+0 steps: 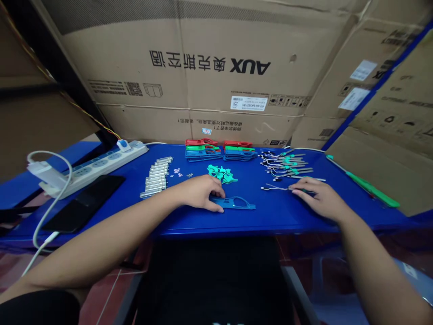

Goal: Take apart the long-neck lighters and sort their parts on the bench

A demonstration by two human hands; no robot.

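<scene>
The blue piece [228, 202] is slim, open-framed and probably plastic.

Seeing tall brown cardboard [209, 40] standing behind the blue tabletop [189, 222], showing large black print and a white label [248, 103]. Noticing a white power strip [110, 163] lying slantwise on the left, holding a white adapter [49, 175] at its near end and a blue-and-white plug [123, 145] at its far end. Spotting a black phone [84, 203] lying flat beside the strip, a white cable [38, 221] looping past it, and reddish floor tiles [104, 289] showing below.
</scene>
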